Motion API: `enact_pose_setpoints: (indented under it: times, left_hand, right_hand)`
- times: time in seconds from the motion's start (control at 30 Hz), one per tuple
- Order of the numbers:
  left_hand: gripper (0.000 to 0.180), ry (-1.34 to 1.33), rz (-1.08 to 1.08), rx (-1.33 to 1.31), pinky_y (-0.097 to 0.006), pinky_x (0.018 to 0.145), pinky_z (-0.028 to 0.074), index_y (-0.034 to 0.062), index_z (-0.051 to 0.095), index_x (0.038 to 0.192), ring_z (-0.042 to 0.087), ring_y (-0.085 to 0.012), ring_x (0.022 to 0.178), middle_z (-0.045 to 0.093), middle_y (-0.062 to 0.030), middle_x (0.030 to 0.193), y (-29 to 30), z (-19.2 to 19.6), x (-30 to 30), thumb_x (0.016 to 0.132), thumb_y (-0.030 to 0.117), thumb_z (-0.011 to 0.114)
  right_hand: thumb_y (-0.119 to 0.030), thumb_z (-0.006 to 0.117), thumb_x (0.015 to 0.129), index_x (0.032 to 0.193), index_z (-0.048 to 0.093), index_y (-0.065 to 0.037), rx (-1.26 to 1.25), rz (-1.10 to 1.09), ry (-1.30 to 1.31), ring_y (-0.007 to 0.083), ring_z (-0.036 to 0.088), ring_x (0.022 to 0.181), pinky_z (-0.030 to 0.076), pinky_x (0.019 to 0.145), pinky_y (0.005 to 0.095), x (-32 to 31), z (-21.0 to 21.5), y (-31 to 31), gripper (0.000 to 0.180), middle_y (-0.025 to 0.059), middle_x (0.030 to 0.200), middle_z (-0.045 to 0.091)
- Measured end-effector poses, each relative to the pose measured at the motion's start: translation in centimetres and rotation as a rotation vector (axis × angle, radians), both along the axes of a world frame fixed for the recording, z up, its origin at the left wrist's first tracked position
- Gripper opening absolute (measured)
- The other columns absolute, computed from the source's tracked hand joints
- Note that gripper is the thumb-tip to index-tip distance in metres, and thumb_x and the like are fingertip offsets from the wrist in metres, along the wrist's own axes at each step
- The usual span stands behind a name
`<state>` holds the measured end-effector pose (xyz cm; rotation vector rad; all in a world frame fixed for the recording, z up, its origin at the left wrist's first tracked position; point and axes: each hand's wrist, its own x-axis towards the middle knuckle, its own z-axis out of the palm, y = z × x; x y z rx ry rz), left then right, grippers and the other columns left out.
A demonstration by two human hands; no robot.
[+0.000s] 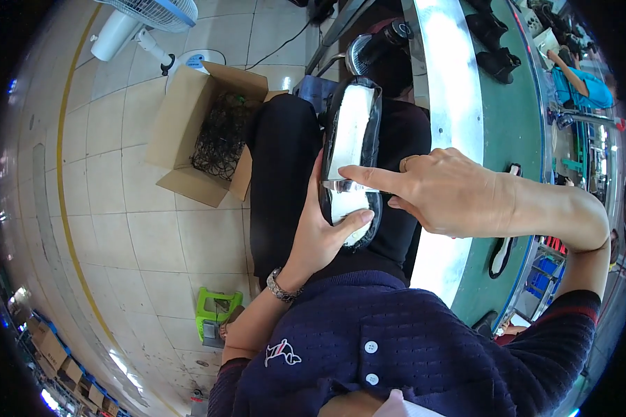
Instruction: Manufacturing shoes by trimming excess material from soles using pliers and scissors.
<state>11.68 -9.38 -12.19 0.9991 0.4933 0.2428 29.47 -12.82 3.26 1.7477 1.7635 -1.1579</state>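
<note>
1. Just right of the cardboard box (175, 118), the black shoe (351, 132) sits over the person's lap, its white sole facing up.
2. The left hand (318, 236) has a closed grip on the shoe, thumb across the sole, on the side toward the box.
3. The right hand (455, 193), on the shoe's side away from the box, lays its index finger on the sole by a shiny metal strip (336, 185); whether its grip is closed on the strip, I cannot tell.
4. Dark tangled strands (222, 135) fill the box.
5. Far right of the box, the green tabletop (502, 128) carries black shoes (497, 66).
</note>
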Motion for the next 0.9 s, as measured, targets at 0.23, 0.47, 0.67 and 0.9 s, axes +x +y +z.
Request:
enact_pose_setpoints:
  times: [0.23,0.47,0.67,0.9]
  left_hand:
    - [0.083,-0.283,-0.019,-0.901,-0.038,0.112,0.033,0.0139,0.006,0.156,0.035,-0.0213,0.138,0.033,-0.0091,0.151,3.1,0.1,1.1,0.095,0.032,0.061]
    - [0.073,-0.214,-0.044,-0.666,-0.036,0.109,0.036,0.0163,0.012,0.156,0.041,-0.0198,0.133,0.035,-0.008,0.15,3.3,-0.8,4.1,0.098,0.029,0.055]
    - [0.079,-0.022,-0.025,-0.469,-0.031,0.105,0.037,0.014,0.012,0.156,0.046,-0.0166,0.126,0.041,-0.009,0.143,3.6,-0.4,3.7,0.094,0.023,0.059]
    - [0.08,-0.096,-0.034,-0.436,-0.03,0.106,0.035,0.0125,0.013,0.156,0.046,-0.015,0.125,0.044,-0.0073,0.141,4.3,-0.9,4.1,0.093,0.022,0.061]
  right_hand:
    - [-0.016,0.063,0.091,0.149,0.032,-0.031,0.28,-0.173,0.165,0.0267,0.059,0.049,0.052,0.049,0.0405,1.6,-3.3,-4.2,0.068,0.0083,0.063,0.06]
    - [-0.014,0.068,0.087,0.147,0.036,-0.03,0.375,-0.173,0.153,0.0244,0.059,0.047,0.049,0.044,0.0367,2.3,-3.6,-5.0,0.07,0.0071,0.059,0.058]
    - [-0.018,0.063,0.09,0.144,0.043,-0.026,0.615,0.084,0.094,0.0274,0.063,0.051,0.05,0.048,0.0404,2.8,2.7,0.6,0.058,0.0126,0.07,0.066]
    - [-0.022,0.06,0.094,0.149,0.031,-0.024,0.422,0.16,-0.248,0.0317,0.058,0.05,0.048,0.049,0.0405,6.2,-1.3,3.1,0.063,0.0132,0.064,0.06]
